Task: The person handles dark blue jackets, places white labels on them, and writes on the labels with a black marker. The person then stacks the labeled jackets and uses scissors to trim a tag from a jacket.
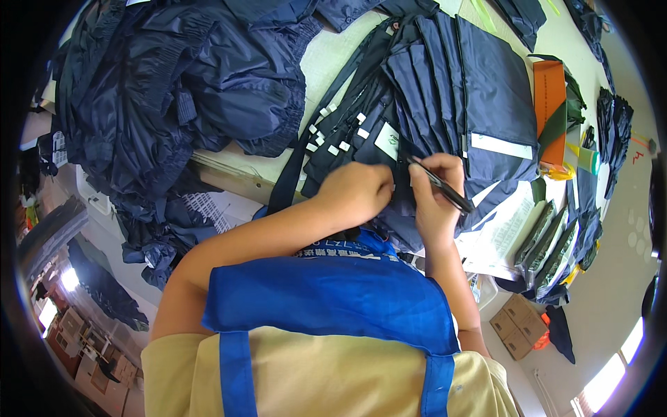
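Observation:
Dark navy garments (427,76) lie stacked and overlapping on the table in front of me. Small white labels (334,149) show along their left side, and a larger white tag (388,141) lies just beyond my hands. My right hand (438,201) is closed around a slim black pen-like tool (448,190), its tip angled up and left over the dark cloth. Beside it, my left hand (358,194) is curled and slightly blurred, low against the garments. Its fingertips are hidden, so what it pinches cannot be made out.
A big heap of navy garments (184,76) covers the table's left part and hangs over its edge. At right stand an orange box (549,104), a tape roll (589,161) and packed dark bundles (549,243). Cardboard cartons (517,326) sit below on the right.

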Demonstrator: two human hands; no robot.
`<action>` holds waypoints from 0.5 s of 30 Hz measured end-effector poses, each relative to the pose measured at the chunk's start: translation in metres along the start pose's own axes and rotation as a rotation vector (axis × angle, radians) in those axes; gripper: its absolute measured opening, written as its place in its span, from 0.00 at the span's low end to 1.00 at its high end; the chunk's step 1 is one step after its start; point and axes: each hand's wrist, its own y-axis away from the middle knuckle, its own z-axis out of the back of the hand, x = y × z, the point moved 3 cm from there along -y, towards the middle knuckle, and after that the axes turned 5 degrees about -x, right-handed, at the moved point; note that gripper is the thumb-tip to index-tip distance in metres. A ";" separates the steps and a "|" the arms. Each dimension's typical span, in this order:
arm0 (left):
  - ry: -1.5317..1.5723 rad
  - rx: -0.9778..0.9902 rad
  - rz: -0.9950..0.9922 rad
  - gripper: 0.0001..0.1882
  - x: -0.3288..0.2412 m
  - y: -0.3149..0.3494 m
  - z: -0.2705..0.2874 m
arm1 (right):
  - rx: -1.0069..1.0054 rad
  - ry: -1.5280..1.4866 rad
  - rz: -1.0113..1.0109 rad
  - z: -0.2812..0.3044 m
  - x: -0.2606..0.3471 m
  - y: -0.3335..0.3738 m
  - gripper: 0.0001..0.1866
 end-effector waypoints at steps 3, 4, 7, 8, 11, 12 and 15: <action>-0.034 -0.300 0.039 0.08 0.015 -0.009 0.023 | -0.011 0.138 0.052 -0.016 -0.004 -0.012 0.06; -0.022 -0.383 0.090 0.09 0.022 -0.013 0.028 | -0.022 0.102 -0.044 -0.020 0.003 -0.011 0.05; 0.046 -0.391 0.097 0.10 0.040 -0.022 0.032 | -0.032 0.063 -0.041 -0.031 0.001 -0.015 0.03; 0.084 -0.375 0.137 0.10 0.042 -0.024 0.033 | -0.034 0.116 -0.038 -0.032 -0.004 -0.017 0.03; 0.156 -0.334 0.237 0.08 0.040 -0.026 0.037 | -0.015 0.177 -0.034 -0.034 -0.015 -0.017 0.03; 0.169 -0.349 0.217 0.07 0.043 -0.027 0.036 | -0.005 0.181 -0.036 -0.034 -0.017 -0.016 0.03; 0.197 -0.375 0.173 0.07 0.050 -0.030 0.033 | 0.012 0.199 0.005 -0.038 -0.020 -0.017 0.03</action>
